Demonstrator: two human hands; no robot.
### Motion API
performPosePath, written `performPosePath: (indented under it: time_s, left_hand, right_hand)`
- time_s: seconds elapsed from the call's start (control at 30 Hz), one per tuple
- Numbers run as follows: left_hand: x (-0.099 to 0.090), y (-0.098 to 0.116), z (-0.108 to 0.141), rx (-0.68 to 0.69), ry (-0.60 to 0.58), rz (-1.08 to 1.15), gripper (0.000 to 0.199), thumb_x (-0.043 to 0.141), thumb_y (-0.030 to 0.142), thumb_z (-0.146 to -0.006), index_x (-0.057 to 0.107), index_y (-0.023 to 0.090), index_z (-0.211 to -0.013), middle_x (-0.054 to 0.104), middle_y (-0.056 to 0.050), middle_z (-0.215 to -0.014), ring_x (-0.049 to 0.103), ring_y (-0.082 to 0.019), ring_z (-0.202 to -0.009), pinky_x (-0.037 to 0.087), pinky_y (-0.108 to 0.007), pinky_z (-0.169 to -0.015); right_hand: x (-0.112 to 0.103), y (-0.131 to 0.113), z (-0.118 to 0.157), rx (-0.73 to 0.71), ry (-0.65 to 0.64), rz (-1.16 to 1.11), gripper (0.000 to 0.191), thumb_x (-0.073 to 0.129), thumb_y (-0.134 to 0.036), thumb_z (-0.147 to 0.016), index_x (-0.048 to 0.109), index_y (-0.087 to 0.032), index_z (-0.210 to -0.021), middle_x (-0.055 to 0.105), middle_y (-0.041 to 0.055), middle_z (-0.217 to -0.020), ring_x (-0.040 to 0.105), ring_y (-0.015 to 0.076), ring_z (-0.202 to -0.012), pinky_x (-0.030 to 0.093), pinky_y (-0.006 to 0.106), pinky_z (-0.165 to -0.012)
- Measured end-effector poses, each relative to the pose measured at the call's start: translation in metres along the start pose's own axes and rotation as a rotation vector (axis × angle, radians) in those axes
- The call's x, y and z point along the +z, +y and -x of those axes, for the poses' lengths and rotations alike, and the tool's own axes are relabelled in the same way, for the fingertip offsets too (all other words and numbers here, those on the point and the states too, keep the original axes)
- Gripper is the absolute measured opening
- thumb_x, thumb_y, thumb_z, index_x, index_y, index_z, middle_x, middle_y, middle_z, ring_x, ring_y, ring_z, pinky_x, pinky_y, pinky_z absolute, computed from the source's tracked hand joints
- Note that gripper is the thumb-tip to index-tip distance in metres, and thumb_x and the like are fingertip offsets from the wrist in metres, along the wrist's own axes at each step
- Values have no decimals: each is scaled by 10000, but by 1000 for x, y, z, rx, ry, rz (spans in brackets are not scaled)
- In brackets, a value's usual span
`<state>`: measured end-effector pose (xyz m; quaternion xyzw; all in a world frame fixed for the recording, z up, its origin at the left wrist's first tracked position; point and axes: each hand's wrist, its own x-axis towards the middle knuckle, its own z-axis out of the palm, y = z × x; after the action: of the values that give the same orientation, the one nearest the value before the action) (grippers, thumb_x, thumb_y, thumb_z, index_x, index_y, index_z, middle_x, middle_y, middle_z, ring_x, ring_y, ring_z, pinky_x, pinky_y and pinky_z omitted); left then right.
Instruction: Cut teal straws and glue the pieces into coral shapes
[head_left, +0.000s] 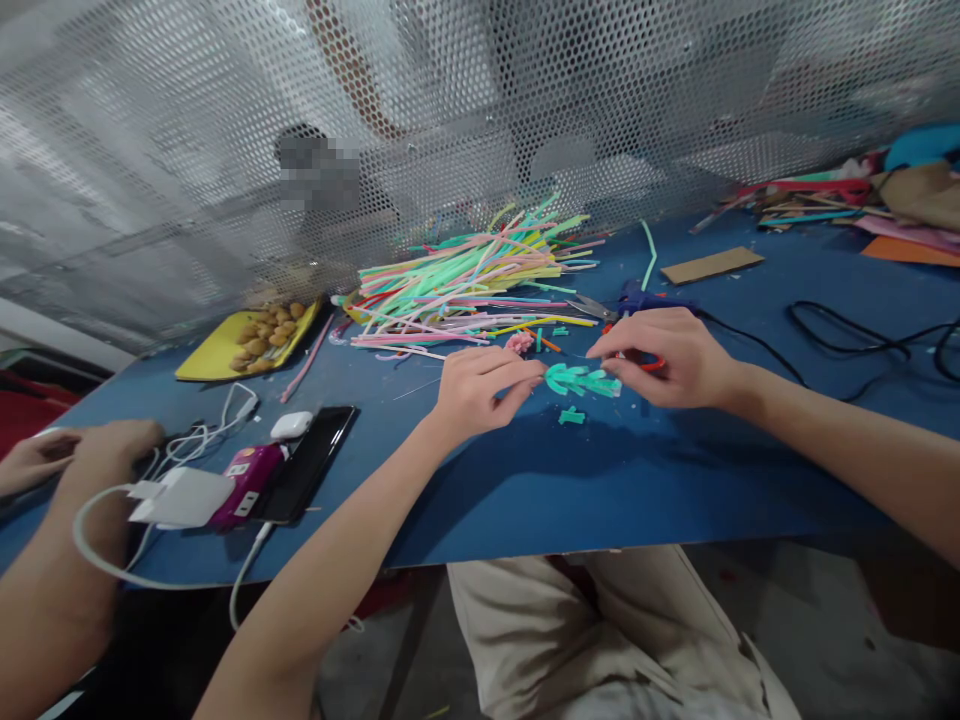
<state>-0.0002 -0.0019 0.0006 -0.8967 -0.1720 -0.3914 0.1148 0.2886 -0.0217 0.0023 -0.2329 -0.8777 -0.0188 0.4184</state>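
Note:
My left hand (484, 392) pinches one end of a fuzzy green pipe cleaner shape (577, 380) with short side branches, held above the table. At its other end, my right hand (671, 355) has thumb and forefinger curled against it. Scissors (592, 308) lie just behind the right hand, with a red handle partly hidden by the fingers. Below the shape sits a small green pipe cleaner scrap (572, 415). A pink fuzzy curled piece (519, 343) rests beside my left fingertips.
A heap of coloured pipe cleaners (465, 275) lies against the perforated metal screen (442, 150). At left are a yellow plate (214, 345) of brown nuts, a phone (319, 465), chargers (187, 497) with cables, and another person's hands (112, 440). Cardboard (712, 265) and a black cable (840, 330) lie right.

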Motion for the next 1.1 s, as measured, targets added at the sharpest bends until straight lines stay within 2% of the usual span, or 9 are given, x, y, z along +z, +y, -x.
performPosePath:
  time_s: [0.13,0.3,0.37,0.47,0.57,0.7,0.83,0.9,1.1]
  left_hand:
    - [-1,3,-2,-28,74,-16,99,650,168,-908,742,193,-935,770,-26,-801,708,-115,-691,501,-221,-678]
    - [-1,6,-3,-85,129,-61,98,669,159,-913,739,176,-979,783,-41,-842,723,-120,-731,501,-210,-681]
    - [-1,7,-3,-112,120,-78,98,661,169,-926,740,176,-984,785,-40,-845,727,-121,-738,501,-213,-678]
    - [0,8,-3,-144,101,-91,109,653,189,-940,745,183,-998,789,-40,-863,733,-126,-754,509,-221,-695]
    - [0,7,-1,-163,83,-90,123,649,204,-948,748,194,-1018,789,-37,-872,733,-129,-768,509,-226,-705]
    - [1,8,-2,-197,87,-83,129,638,223,-962,752,193,-1015,781,-37,-869,708,-123,-740,499,-230,-703]
    - [0,10,-6,-287,181,-63,122,629,229,-974,740,178,-985,732,-16,-777,563,-88,-568,432,-226,-599]
    - [0,10,-7,-317,219,-48,125,620,227,-979,729,171,-954,714,-9,-762,516,-79,-548,416,-222,-585]
    - [4,14,-7,-323,231,-21,158,603,267,-994,725,175,-952,721,-15,-782,534,-81,-567,447,-221,-604]
  right_hand:
    - [0,-2,0,181,50,-100,158,560,-185,-930,710,-208,-977,749,9,-809,667,134,-663,509,258,-673]
    - [6,-4,-3,282,-70,-431,285,675,-235,-864,696,-167,-1140,765,39,-903,597,107,-615,484,234,-594]
    - [11,-8,-5,377,-74,-568,289,736,-320,-855,708,-165,-1098,765,42,-893,589,103,-601,482,233,-574]
    - [19,-16,-8,594,8,-735,316,806,-426,-808,739,-168,-978,755,33,-803,565,102,-554,469,240,-525]
    - [24,-19,-9,720,50,-775,308,820,-462,-791,768,-169,-869,747,30,-732,500,92,-492,419,246,-458]
    - [25,-17,-8,722,11,-708,328,799,-491,-815,794,-164,-832,744,41,-701,495,99,-484,398,256,-444]
    - [23,-15,-8,675,-27,-696,304,771,-471,-847,797,-169,-861,744,39,-695,564,115,-524,438,250,-485]
    - [22,-15,-9,651,-54,-688,275,771,-446,-851,794,-173,-865,743,33,-693,582,117,-543,442,243,-498]
    - [23,-17,-10,706,-14,-696,311,762,-492,-852,822,-189,-890,768,41,-739,567,119,-537,443,249,-475]
